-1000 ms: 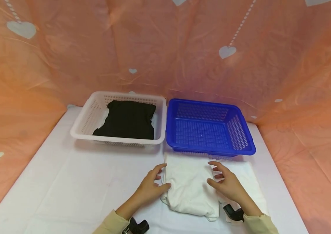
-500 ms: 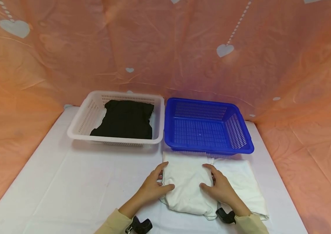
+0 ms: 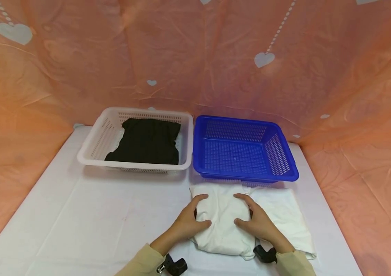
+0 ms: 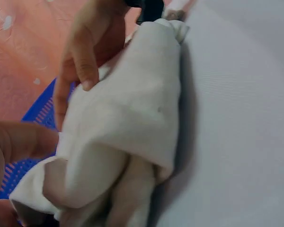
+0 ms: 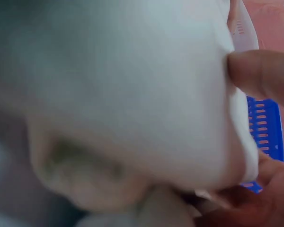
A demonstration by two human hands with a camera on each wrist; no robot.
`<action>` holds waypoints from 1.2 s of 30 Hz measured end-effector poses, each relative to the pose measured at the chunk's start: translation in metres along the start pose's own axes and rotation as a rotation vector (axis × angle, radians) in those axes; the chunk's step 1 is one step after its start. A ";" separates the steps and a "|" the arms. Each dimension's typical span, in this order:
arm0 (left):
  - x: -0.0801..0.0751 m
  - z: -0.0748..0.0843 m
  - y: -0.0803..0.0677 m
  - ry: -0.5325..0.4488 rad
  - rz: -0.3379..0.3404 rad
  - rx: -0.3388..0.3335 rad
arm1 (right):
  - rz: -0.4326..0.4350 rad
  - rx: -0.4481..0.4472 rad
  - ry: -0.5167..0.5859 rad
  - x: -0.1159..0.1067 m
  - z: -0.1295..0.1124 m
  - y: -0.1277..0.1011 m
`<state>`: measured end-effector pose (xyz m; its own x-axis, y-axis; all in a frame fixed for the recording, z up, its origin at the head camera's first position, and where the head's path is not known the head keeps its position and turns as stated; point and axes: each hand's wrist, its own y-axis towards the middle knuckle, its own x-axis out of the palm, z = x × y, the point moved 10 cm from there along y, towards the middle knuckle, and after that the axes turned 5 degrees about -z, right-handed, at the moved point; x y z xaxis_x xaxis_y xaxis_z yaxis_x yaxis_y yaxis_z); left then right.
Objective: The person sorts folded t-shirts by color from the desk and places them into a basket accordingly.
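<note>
Orange sheet: hung beyond both hands and down the two sides, printed with pale hearts (image 3: 14,33), several of them small.
White table cover (image 3: 112,214): spread beneath the hands' work and out to their left.
White basket (image 3: 136,166): stood ahead and to the left of the left hand, its side just beside the blue one.
Black cloth (image 3: 145,142): lay folded inside the white basket.
Left hand (image 3: 186,222): gripped the near white cloth from its left side, thumb on top, the other fingers partly hidden by fabric.
Near white cloth (image 3: 223,222): sat folded between the two hands, rumpled, with loose folds showing at its edge; whether it was raised off the table cover could not be told.
Blue basket (image 3: 236,153): stood ahead of both hands, mostly beyond the right one.
Right hand (image 3: 259,222): gripped the same cloth from its right side, thumb on top, well apart from the left hand.
Far white cloth (image 3: 288,214): lay flat to the right of the right hand, partly covered by that wrist.
</note>
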<state>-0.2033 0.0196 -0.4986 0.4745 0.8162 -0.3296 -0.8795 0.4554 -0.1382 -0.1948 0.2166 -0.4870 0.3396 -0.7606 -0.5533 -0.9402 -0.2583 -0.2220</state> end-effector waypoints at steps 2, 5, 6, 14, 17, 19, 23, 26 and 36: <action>-0.002 0.001 -0.002 0.011 0.029 0.021 | -0.031 -0.023 0.038 0.002 -0.002 -0.001; -0.004 0.000 -0.007 -0.018 0.050 0.044 | -0.079 -0.071 0.092 0.005 -0.010 -0.006; -0.004 0.000 -0.010 -0.035 0.049 0.045 | -0.092 -0.086 0.107 0.006 -0.013 -0.008; -0.014 0.029 -0.046 -0.211 0.036 0.087 | -0.049 -0.330 0.085 -0.006 -0.068 -0.038; -0.027 0.050 -0.049 -0.237 0.063 0.130 | 0.017 -0.425 0.068 -0.025 -0.092 -0.047; -0.037 0.066 -0.044 -0.229 0.085 0.175 | 0.062 -0.473 0.066 -0.040 -0.106 -0.048; -0.056 0.098 -0.024 -0.180 0.115 0.296 | 0.146 -0.525 0.020 -0.073 -0.125 -0.041; -0.068 0.119 -0.004 -0.124 0.137 0.369 | 0.190 -0.524 -0.009 -0.095 -0.132 -0.029; -0.087 0.164 0.060 -0.065 0.117 0.451 | 0.242 -0.448 0.007 -0.152 -0.137 0.005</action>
<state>-0.2910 0.0341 -0.3249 0.3869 0.8855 -0.2572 -0.8304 0.4559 0.3204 -0.2545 0.2492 -0.2944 0.1118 -0.8339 -0.5404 -0.9111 -0.3031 0.2792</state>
